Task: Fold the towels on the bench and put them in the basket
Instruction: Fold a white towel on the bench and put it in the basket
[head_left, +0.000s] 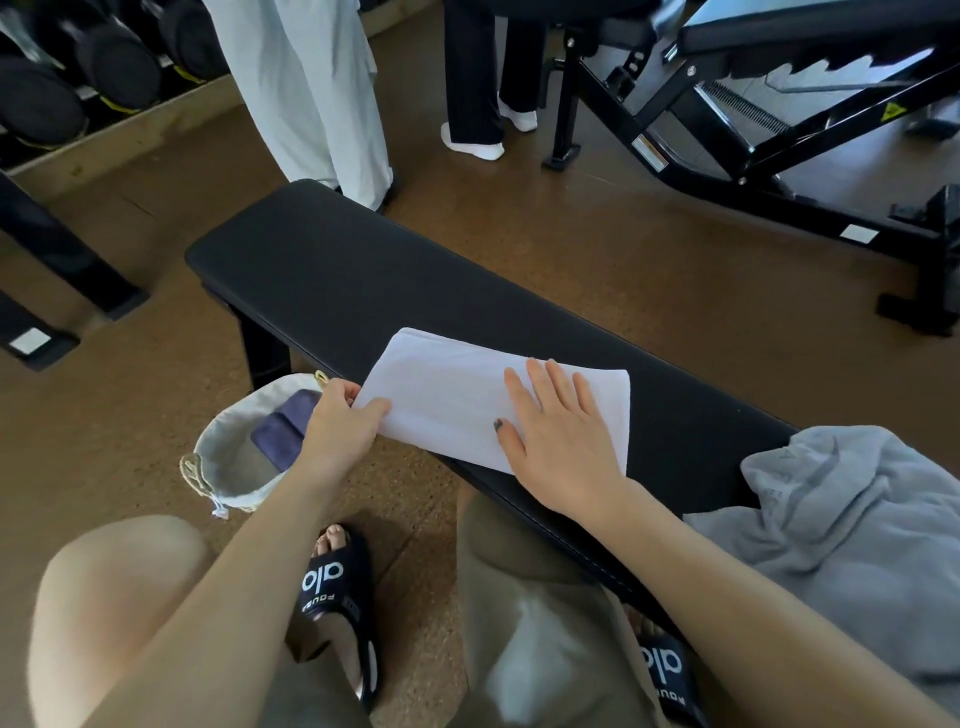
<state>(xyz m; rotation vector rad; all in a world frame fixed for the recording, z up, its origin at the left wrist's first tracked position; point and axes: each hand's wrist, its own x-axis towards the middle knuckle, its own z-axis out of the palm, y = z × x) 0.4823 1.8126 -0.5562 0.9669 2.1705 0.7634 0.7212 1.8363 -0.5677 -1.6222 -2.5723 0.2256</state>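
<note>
A white towel (447, 389), folded into a flat rectangle, lies across the near edge of the black bench (332, 270). My left hand (340, 421) pinches the towel's left corner, which hangs past the bench edge. Flat on the towel's right half lies my right hand (561, 431), fingers straight and spread. A crumpled grey towel (841, 525) sits on the bench at the right. Down on the floor to the left stands the pale cloth-lined basket (218, 457), with a folded purple towel (283, 428) inside it.
Two people stand beyond the bench: pale trousers (306, 88) and dark trousers (483, 67). An adjustable black bench frame (753, 156) fills the upper right. A rack of dumbbells (78, 67) runs along the upper left. My knees and sandals are below.
</note>
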